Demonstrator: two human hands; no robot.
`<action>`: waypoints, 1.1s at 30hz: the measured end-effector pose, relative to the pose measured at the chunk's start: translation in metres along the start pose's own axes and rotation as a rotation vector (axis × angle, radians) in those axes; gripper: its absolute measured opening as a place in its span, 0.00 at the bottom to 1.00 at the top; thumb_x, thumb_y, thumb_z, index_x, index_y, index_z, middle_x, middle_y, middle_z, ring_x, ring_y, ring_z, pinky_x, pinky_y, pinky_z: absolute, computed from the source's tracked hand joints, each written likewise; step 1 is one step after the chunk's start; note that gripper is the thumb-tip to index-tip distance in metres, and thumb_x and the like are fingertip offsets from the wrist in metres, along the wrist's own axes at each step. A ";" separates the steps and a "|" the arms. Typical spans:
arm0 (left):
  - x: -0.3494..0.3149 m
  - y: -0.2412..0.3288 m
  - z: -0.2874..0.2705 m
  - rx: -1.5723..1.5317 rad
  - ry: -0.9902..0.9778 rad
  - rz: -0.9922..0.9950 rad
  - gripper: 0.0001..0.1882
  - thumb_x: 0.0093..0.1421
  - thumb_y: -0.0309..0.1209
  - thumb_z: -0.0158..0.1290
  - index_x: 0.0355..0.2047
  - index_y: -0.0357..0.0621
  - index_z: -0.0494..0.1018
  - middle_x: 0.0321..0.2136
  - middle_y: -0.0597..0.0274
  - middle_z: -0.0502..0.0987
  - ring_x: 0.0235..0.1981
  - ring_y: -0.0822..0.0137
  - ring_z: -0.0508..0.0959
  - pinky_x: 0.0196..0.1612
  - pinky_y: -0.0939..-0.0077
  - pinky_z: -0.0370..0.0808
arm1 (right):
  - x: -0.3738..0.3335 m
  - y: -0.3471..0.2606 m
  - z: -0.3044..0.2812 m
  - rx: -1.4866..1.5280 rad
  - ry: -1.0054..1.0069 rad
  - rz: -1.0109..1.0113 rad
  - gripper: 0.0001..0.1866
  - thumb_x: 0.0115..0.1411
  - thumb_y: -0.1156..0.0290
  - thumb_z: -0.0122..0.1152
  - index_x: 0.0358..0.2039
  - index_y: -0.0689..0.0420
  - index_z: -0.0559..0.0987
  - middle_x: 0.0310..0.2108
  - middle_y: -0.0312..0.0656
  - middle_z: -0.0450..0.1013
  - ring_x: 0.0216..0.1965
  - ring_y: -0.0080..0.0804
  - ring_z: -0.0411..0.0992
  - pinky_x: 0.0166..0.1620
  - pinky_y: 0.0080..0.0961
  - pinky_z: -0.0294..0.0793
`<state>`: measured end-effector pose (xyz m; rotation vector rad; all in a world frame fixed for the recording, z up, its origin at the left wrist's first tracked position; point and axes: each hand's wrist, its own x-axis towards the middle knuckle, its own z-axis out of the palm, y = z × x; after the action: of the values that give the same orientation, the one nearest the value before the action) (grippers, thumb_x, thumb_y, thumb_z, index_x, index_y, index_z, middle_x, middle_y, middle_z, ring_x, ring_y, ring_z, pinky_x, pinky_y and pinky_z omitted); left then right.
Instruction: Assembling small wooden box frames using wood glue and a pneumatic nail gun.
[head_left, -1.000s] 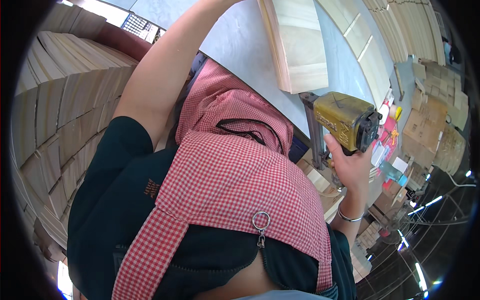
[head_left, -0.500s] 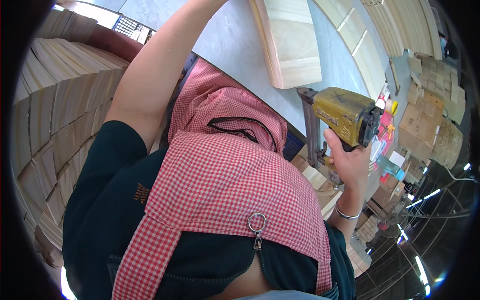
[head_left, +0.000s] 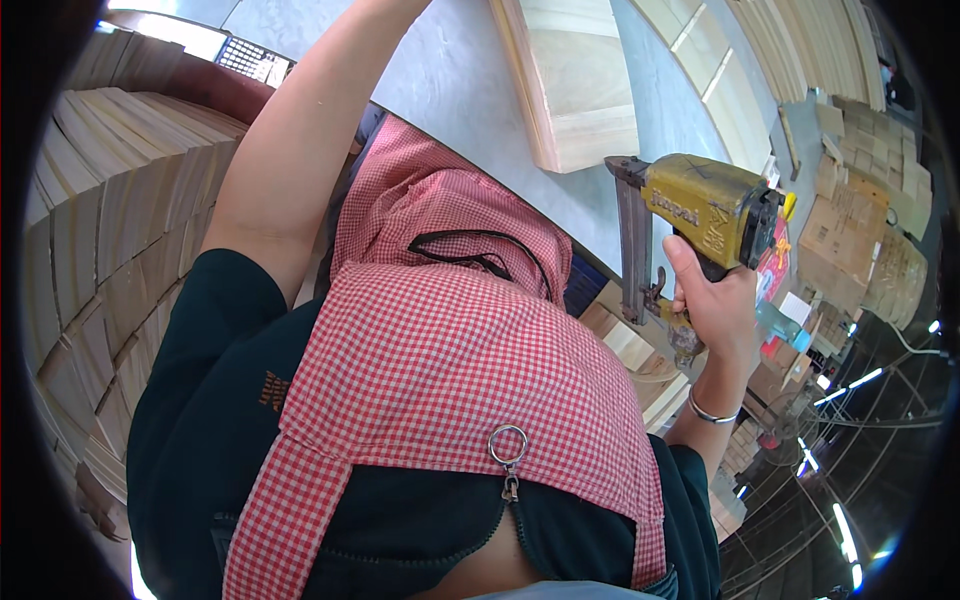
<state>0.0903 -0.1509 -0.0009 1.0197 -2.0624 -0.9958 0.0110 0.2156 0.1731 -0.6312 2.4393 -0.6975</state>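
Note:
In my right hand (head_left: pixel 722 305) is a worn yellow pneumatic nail gun (head_left: pixel 705 200), with the fingers wrapped round its black grip and the thumb along the side. Its dark nose and magazine (head_left: pixel 635 240) point toward the table. Just left of the nose lies a pale wooden box-like piece (head_left: pixel 585 90), its near end close to the nail gun. A small gap seems to separate the two. My left forearm (head_left: pixel 300 150) reaches up past the top edge, so the left hand itself is out of sight.
The grey marbled tabletop (head_left: pixel 455 95) carries a row of flat wooden panels (head_left: pixel 690 55) on the right. Tall stacks of boards (head_left: pixel 130 190) stand at my left, and more boards (head_left: pixel 805 50) at the far right. Cardboard boxes (head_left: pixel 845 225) and a blue-green bottle (head_left: pixel 780 325) are beyond my right hand.
My right hand and the nail gun have shifted slightly to the right. The wooden piece appears a little higher and further left in view. My grip stays the same.

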 end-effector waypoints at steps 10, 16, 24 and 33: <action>0.008 0.010 -0.021 0.065 -0.241 -0.110 0.30 0.54 0.41 0.63 0.54 0.37 0.74 0.47 0.41 0.79 0.48 0.45 0.78 0.53 0.56 0.75 | -0.007 -0.004 -0.002 -0.069 -0.009 0.187 0.16 0.57 0.72 0.73 0.43 0.65 0.80 0.35 0.44 0.82 0.33 0.32 0.80 0.35 0.23 0.78; -0.018 0.052 -0.013 -0.224 -1.183 0.414 0.60 0.42 0.44 0.72 0.72 0.43 0.52 0.71 0.48 0.55 0.72 0.45 0.51 0.72 0.42 0.53 | -0.028 0.045 0.001 0.084 0.177 -0.149 0.17 0.61 0.68 0.70 0.44 0.66 0.76 0.19 0.36 0.72 0.14 0.18 0.65 0.16 0.15 0.66; -0.053 0.099 0.056 0.619 -0.312 1.239 0.36 0.48 0.56 0.66 0.48 0.41 0.77 0.42 0.54 0.74 0.40 0.58 0.76 0.39 0.63 0.74 | -0.034 0.048 -0.022 0.170 0.224 0.056 0.15 0.61 0.68 0.69 0.43 0.64 0.77 0.18 0.35 0.71 0.13 0.18 0.63 0.16 0.16 0.66; -0.102 0.135 0.083 0.694 -0.466 0.694 0.41 0.45 0.59 0.66 0.46 0.34 0.77 0.42 0.53 0.75 0.40 0.59 0.73 0.39 0.65 0.73 | -0.008 0.049 -0.044 0.174 0.234 0.100 0.14 0.60 0.66 0.70 0.37 0.64 0.79 0.17 0.35 0.71 0.13 0.18 0.63 0.16 0.17 0.64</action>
<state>0.0278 0.0200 0.0482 0.2735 -2.9433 -0.1410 -0.0227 0.2723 0.1797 -0.3745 2.5631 -0.9777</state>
